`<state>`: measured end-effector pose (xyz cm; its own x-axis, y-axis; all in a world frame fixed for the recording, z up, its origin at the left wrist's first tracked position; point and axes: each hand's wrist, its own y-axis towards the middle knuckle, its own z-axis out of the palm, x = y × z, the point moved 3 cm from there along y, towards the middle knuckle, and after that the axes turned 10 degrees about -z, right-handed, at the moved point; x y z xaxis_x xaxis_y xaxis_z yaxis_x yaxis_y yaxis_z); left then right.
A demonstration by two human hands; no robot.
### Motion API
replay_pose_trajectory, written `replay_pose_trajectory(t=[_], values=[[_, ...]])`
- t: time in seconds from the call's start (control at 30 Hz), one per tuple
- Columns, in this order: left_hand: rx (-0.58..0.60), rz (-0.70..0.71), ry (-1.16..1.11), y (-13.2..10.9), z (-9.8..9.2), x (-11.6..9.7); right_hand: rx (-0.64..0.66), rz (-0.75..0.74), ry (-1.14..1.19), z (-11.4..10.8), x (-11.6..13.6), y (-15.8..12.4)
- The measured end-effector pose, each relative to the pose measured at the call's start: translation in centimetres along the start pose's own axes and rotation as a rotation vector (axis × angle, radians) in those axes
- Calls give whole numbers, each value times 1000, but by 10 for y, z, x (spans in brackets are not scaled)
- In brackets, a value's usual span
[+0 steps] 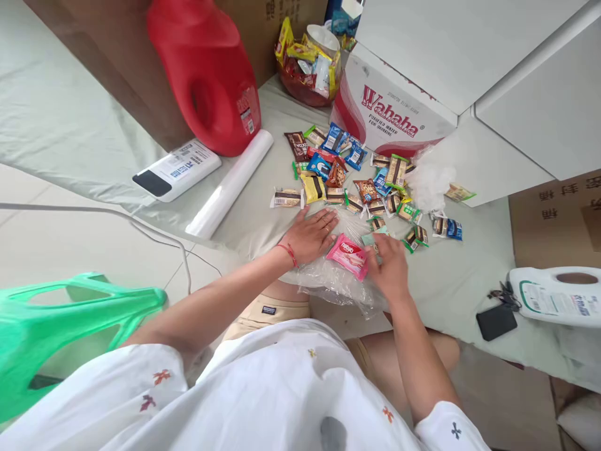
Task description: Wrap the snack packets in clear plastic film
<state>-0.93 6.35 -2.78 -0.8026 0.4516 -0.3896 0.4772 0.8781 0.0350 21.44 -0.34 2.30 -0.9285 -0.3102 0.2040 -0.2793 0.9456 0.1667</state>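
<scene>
On the clear plastic bag (328,282) at the near edge of the counter (469,275): a pink wafer packet (348,255), lying flat and tilted, between the two hands. Right hand (390,269) just beside its right end, fingers (375,245) curled narrow and touching the packet's upper right corner, a small green packet (370,238) right at the fingertips. Left hand (310,235) to the packet's left, palm down, fingers (326,219) spread wide and pressed flat on the bag, holding nothing; red string on that wrist. Beyond the hands, a scatter of small snack packets (361,181) across the counter, blue, yellow, brown and green. Farther back, a Wahaha water carton (389,113) and a red-tinted bowl of sweets (307,69). Off to the left, a red detergent jug (206,75), a white roll of plastic film (232,181) and a flat white box (176,169). At far right, a white jug (558,297) lying on its side beside a black wallet (496,322). Lower left, a green plastic stool (70,326).
</scene>
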Motion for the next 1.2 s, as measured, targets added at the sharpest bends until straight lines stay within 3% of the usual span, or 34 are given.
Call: replay_pose_trajectory(t=[0.07,0.17,0.3,0.43,0.7,0.8,0.87,0.97,1.03,1.1,1.2], values=[[-4,-2,10,0,1,0,-50,209,-63,-1,-24,-3],[-1,0,28,1,3,-1,120,336,-98,7,-42,-4],[10,-4,42,2,5,0,214,352,-153,5,-51,-8],[-8,0,38,2,8,2,137,325,-185,-2,-62,-19],[-63,3,53,0,7,2,129,159,-118,9,-85,-27],[-54,-4,49,0,5,2,77,110,5,-8,-96,-26],[-43,-7,43,0,5,1,-62,195,77,-29,-99,-27],[-26,1,34,1,5,2,-299,296,100,-60,-81,-27],[-21,4,29,1,6,2,-341,205,78,-63,-49,-24],[-25,3,27,1,6,2,-269,53,24,-49,-8,-20],[-34,8,30,-1,5,2,7,-101,-94,-7,43,-17]])
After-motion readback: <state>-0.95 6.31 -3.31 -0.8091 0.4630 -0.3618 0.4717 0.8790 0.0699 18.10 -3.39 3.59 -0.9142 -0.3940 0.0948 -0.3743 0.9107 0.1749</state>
